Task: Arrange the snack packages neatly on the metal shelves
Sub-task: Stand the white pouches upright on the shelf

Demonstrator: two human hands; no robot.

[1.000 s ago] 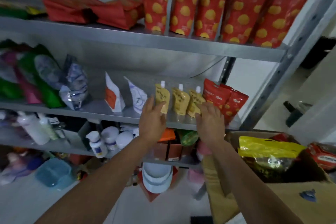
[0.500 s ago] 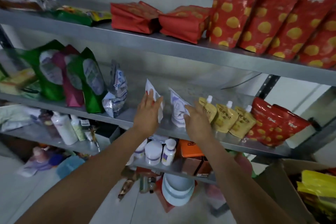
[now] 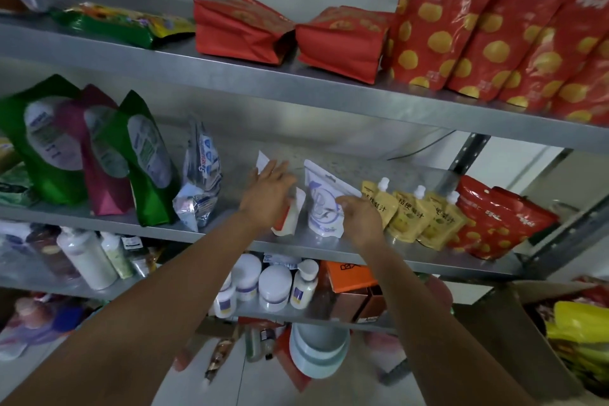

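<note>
1. Reaching in closest to me, my left hand point(image 3: 268, 199) lies with straight, relaxed fingers against the white and orange stand-up pouch point(image 3: 286, 219). It presses the pouch and does not grip it.
2. My right hand point(image 3: 362, 221) has curled fingers on the right edge of the white stand-up pouch with purple print point(image 3: 321, 201). I believe it pinches that edge, though the thumb is partly hidden.
3. Both pouches stand on the grey metal middle shelf point(image 3: 211, 236), near its front lip and just beside each other, and each one leans a little.
4. Just to the right of my right hand stand three yellow spout pouches point(image 3: 407, 216) in a row, and after them lie the red flat packets with yellow dots point(image 3: 504, 224).
5. Here is what I think can go wrong:
   - The pouches are light and look soft. If I push too hard with the flat left hand, the white and orange stand-up pouch may fall backward or slide away.
   - If my right hand lets the pinched edge go while the pouch leans, it may tip forward over the lip.
   - My right wrist is very near the first yellow pouch, so a careless turn may knock down the whole row.
</note>
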